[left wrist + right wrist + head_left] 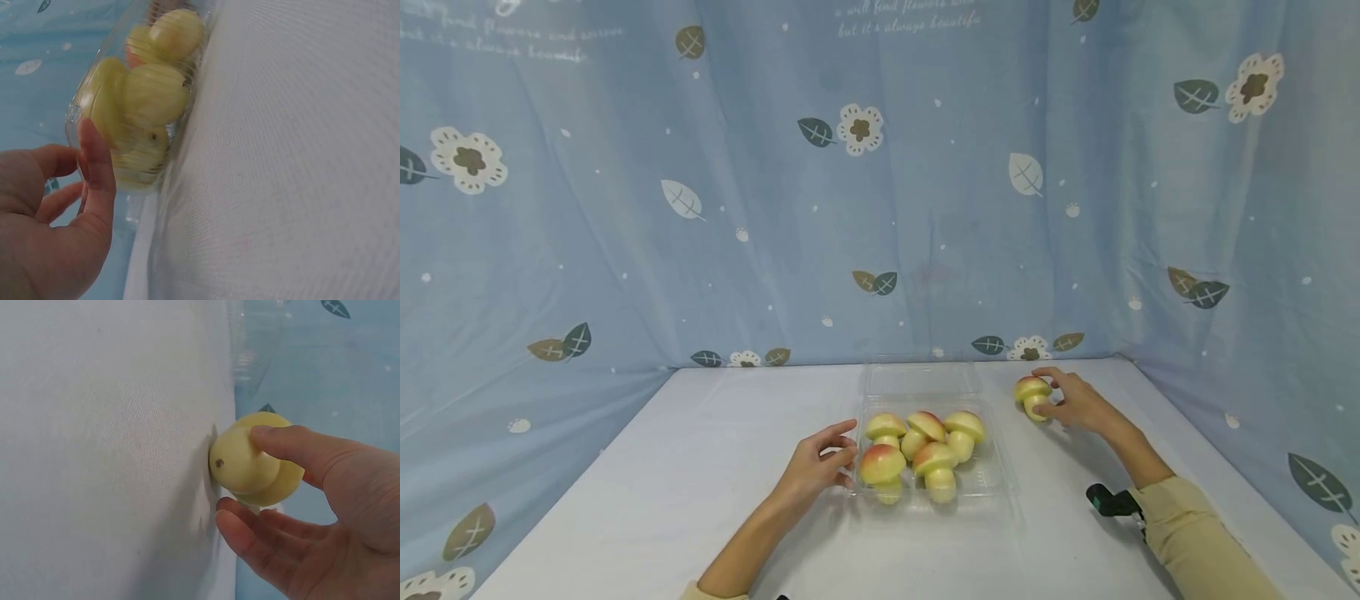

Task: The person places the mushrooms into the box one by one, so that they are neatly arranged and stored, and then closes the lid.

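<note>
A toy mushroom (1028,388) with a yellow-green stem and red-tinged cap stands on the table, right of a clear plastic box (992,487). My right hand (1078,404) has its thumb on the stem and the index finger at the cap. In the right wrist view, the thumb presses the pale mushroom (240,459) while the other fingers curve below it. Beside the box's left wall is my left hand (820,462), its thumb and fingers pinching the rim in the left wrist view. Several similar mushrooms (925,427) lie inside the box.
The box's transparent lid (921,380) stands hinged back toward the curtain. A white cloth (715,467) covers the table. Blue patterned curtain (925,208) closes off the back and both sides. A dark device (1108,502) is strapped at the right wrist.
</note>
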Demonstrator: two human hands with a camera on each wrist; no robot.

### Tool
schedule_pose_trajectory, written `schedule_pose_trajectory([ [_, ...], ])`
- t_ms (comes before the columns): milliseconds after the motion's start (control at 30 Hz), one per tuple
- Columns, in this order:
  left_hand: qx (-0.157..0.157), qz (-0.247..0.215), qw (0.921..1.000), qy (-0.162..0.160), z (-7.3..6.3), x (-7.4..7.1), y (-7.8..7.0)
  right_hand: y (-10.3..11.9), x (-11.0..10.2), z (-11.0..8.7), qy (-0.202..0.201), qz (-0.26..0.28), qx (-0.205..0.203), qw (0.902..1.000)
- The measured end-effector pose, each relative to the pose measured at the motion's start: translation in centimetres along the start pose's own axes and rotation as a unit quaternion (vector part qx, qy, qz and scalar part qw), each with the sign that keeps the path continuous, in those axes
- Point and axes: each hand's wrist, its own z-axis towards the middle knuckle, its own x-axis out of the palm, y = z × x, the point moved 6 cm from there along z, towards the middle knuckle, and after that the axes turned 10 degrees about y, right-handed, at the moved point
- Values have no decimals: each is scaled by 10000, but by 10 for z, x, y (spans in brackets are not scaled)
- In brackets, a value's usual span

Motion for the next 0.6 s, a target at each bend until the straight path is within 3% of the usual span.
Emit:
schedule_pose_trajectory([
  [233,-84,-75,9999,-46,-1,2,-1,2,2,5,2,13,-317,9995],
  [600,-51,-43,10000,-30,0,1,0,4,5,6,64,59,-229,9997],
])
